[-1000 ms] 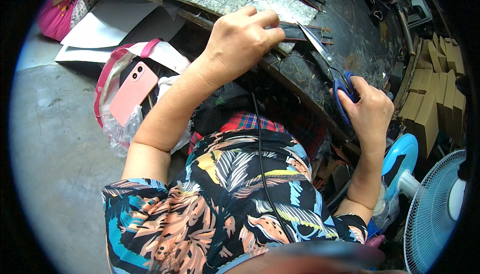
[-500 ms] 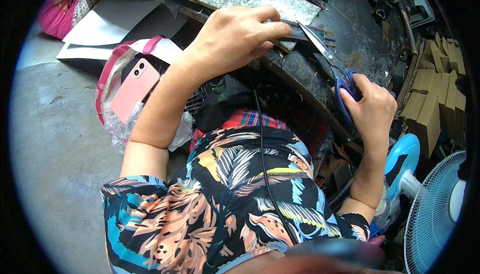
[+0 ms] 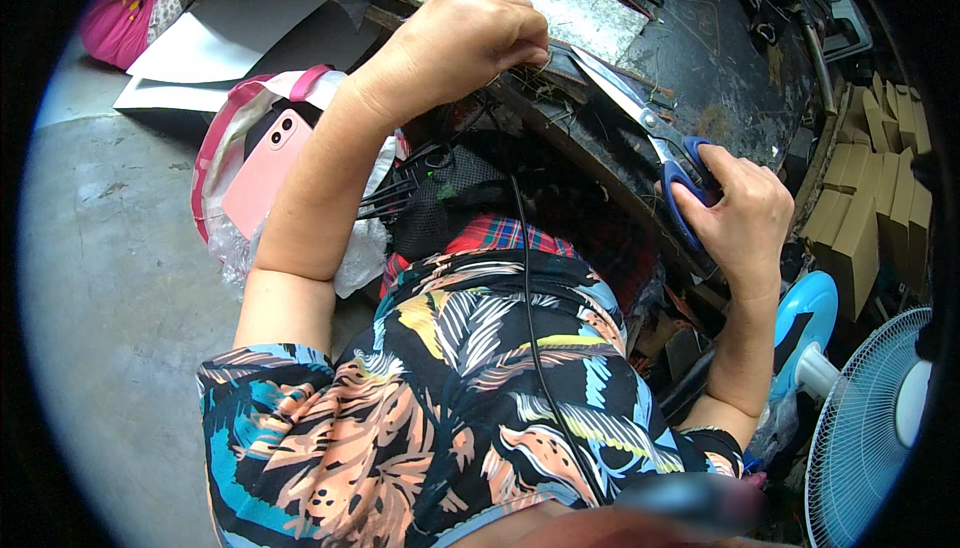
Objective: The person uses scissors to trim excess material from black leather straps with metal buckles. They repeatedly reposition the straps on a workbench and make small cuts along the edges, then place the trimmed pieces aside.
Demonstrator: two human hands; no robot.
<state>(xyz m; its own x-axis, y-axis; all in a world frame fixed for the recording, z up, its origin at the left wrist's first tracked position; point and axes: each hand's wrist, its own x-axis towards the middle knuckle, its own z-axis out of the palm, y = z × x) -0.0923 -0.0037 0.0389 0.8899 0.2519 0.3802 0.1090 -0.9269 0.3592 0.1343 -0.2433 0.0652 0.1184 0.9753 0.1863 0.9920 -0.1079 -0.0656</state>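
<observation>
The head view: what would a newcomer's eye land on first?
Probably the blue-handled scissors in the right hand, right of centre, pointing up and left over the dark workbench. Next, perhaps, the pink phone at left, partly behind the left forearm. A round fan also stands out at lower right.

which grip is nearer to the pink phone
Left. The left grip is up and to the right of the pink phone in the picture; the right grip, on the scissors, is much farther right.
</observation>
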